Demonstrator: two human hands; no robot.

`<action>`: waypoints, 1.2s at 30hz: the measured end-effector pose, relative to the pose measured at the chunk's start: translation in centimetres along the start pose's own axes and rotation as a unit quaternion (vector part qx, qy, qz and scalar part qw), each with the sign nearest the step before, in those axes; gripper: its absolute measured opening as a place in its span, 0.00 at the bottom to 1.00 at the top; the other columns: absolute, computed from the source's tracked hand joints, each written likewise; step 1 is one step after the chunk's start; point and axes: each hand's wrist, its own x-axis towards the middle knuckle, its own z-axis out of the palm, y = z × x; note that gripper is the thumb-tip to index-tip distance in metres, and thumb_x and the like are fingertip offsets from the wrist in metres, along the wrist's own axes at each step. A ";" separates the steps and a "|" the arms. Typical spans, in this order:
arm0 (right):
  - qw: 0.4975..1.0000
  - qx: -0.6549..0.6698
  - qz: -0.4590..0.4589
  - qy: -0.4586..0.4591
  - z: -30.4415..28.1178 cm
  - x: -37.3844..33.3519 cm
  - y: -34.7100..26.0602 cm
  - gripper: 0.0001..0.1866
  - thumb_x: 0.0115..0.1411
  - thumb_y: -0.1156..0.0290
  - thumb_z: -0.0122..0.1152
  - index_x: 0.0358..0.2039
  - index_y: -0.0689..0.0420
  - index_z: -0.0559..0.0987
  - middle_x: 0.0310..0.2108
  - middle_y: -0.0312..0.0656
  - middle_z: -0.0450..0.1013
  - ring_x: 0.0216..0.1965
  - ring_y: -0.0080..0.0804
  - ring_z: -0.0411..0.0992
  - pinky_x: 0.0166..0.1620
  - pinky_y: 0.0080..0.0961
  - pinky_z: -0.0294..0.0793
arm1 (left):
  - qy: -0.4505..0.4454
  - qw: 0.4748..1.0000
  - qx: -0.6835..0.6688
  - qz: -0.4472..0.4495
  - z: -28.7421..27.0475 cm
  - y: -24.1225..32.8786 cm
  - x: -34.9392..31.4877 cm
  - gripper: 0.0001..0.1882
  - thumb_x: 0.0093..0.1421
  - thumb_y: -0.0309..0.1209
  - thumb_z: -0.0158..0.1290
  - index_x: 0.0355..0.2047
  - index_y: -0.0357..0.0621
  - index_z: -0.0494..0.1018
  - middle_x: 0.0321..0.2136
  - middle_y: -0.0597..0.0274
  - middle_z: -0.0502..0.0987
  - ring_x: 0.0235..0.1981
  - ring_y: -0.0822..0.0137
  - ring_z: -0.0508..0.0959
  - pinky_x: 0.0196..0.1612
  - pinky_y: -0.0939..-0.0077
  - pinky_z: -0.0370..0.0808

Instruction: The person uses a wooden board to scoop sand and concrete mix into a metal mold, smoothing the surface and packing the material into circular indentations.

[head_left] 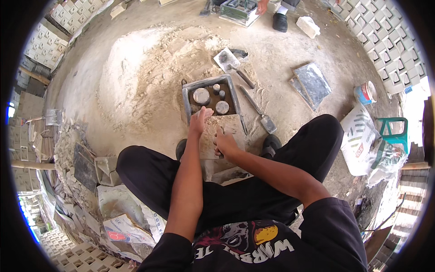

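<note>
Between my feet lies a dark rectangular mould frame [186, 100] with several round cylindrical pieces inside, among them a wide one [201, 96] and a smaller one [222, 107]. A sandy, flat-topped slab [233, 124] adjoins its near side. My left hand [199, 121] is at the frame's near left corner, fingers stretched out over the slab's far edge, holding nothing that I can see. Over the slab, my right hand [225, 144] is closed in a fist; a dark bit shows below it, but what it grips is mostly hidden.
A heap of pale sand [149, 68] spreads beyond the frame. A trowel [240, 75] and a small shovel [267, 122] lie to the right, near a grey plate [312, 84]. A bucket [364, 93], white sacks [358, 140] and a green stool [394, 131] stand farther right. Another person's hand [262, 7] shows at the top.
</note>
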 end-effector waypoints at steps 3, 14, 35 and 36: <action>0.993 -0.081 -0.080 0.029 -0.5 0.7 1.0 0.18 0.68 0.54 0.42 0.32 0.56 0.65 0.15 0.35 0.59 0.09 0.26 0.58 0.12 0.27 0.56 | 0.039 0.989 -0.140 0.001 0.3 0.4 0.4 0.33 0.69 0.50 0.37 0.51 0.24 0.68 0.51 0.42 0.73 0.57 0.56 0.72 0.60 0.67 0.65; 0.788 -0.454 -0.389 0.146 -2.1 4.4 -4.6 0.22 0.65 0.61 0.45 0.24 0.67 0.76 0.23 0.64 0.74 0.32 0.66 0.74 0.37 0.52 0.73 | 0.139 0.957 0.194 0.164 -0.2 -0.8 2.3 0.28 0.69 0.46 0.34 0.48 0.34 0.74 0.45 0.43 0.77 0.52 0.49 0.74 0.53 0.64 0.68; 0.693 -0.610 -0.347 0.164 -1.6 2.1 -9.7 0.22 0.65 0.60 0.46 0.40 0.72 0.68 0.29 0.63 0.75 0.33 0.57 0.77 0.35 0.45 0.78 | 0.150 0.910 0.276 0.272 -1.3 2.9 6.6 0.24 0.68 0.43 0.38 0.40 0.30 0.72 0.39 0.35 0.75 0.44 0.39 0.74 0.47 0.53 0.68; 0.703 -0.595 -0.354 0.161 -1.7 2.5 -10.2 0.22 0.65 0.59 0.47 0.40 0.72 0.68 0.29 0.63 0.75 0.32 0.58 0.77 0.36 0.45 0.78 | 0.138 0.916 0.280 0.251 -1.6 3.3 7.0 0.24 0.68 0.42 0.38 0.40 0.29 0.72 0.40 0.35 0.75 0.45 0.38 0.73 0.47 0.52 0.67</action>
